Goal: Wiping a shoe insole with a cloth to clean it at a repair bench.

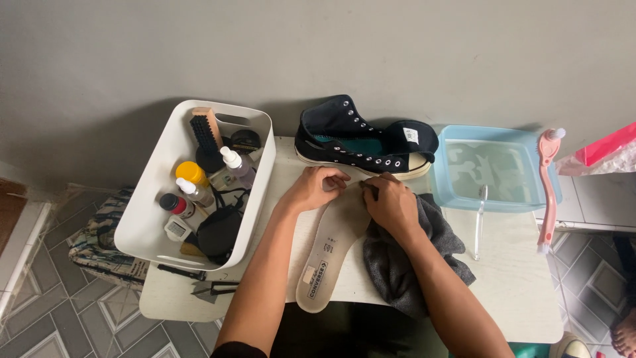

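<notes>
A pale shoe insole [328,255] lies lengthwise on the white table [523,292], its far end between my hands. My left hand [316,187] pinches that far end with bent fingers. My right hand [391,202] presses down on the insole's right side, resting on a grey cloth [404,262] that drapes over the table's front edge. Just behind the hands a black high-top sneaker [361,139] lies on its side, laces out, tongue flopped to the right.
A white plastic bin [149,212] at the left holds a wooden brush, spray bottles and small jars. At the right stands a blue basin of water [493,169], with a clear toothbrush [479,222] and a pink long-handled brush [547,189] leaning on it. Grey wall behind.
</notes>
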